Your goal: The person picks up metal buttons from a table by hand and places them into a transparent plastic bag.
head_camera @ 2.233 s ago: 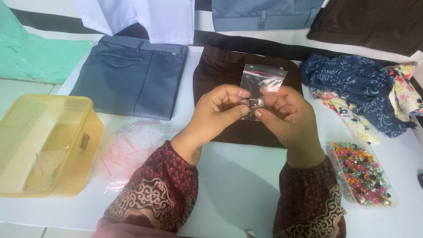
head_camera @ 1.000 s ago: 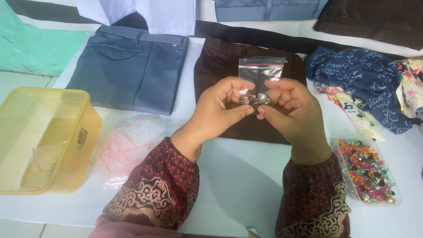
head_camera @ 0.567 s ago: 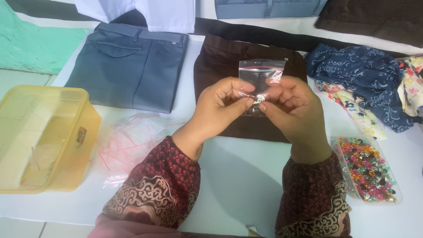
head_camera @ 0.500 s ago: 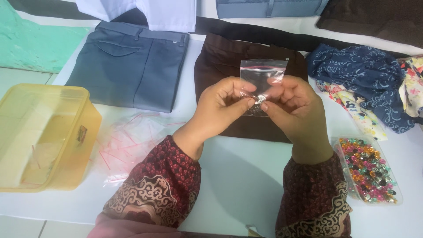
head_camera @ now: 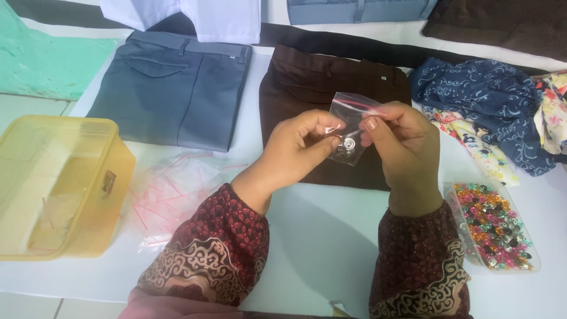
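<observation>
Both hands are working above the white worktop [head_camera: 331,236], raised over a folded dark brown pair of trousers [head_camera: 307,88]. The left hand [head_camera: 298,145] and the right hand [head_camera: 396,139] are pinching a small clear plastic zip bag [head_camera: 353,112] between them, fingers closed narrowly on its lower part, where a few round silver metal snap buttons [head_camera: 347,144] are sitting. The bag's red-lined mouth is pointing up and away; whether it is open, I cannot tell. The buttons appear to be inside the bag yet, so nothing looks taken out. Lying left on the worktop: a yellow translucent plastic box [head_camera: 56,189] and a loose heap of clear zip bags with red strips [head_camera: 171,195]. Lying right: a clear packet of multicoloured beads [head_camera: 493,227]. A folded grey-blue pair of trousers [head_camera: 171,88] is lying beyond
</observation>
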